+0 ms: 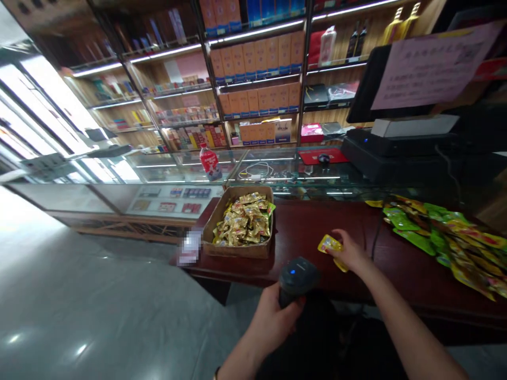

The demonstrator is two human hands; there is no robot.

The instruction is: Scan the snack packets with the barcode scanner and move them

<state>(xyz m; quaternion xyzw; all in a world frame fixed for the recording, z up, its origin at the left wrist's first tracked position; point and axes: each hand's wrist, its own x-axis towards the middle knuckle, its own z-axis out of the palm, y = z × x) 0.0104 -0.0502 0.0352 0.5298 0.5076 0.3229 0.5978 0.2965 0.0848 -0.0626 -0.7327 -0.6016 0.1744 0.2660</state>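
Observation:
My left hand (pixel 273 319) is wrapped round the handle of a dark barcode scanner (pixel 299 275), which has a small blue light on top and is held just off the table's front edge. Over the dark red table (pixel 293 227), my right hand (pixel 350 253) grips a small yellow snack packet (pixel 330 244). Part of that packet is hidden by the fingers. To the left of both hands, a cardboard box (pixel 237 250) holds a heap of gold snack packets (pixel 247 219). Green and yellow packets (pixel 439 237) lie in a pile at the table's right side.
Behind the table runs a glass display counter (pixel 178 163) with a red-labelled bottle (pixel 209 162), a white cable (pixel 255 174) and a mouse (pixel 324 158) on it. A monitor (pixel 364 87) with a pink paper stands at right. Stocked shelves line the wall.

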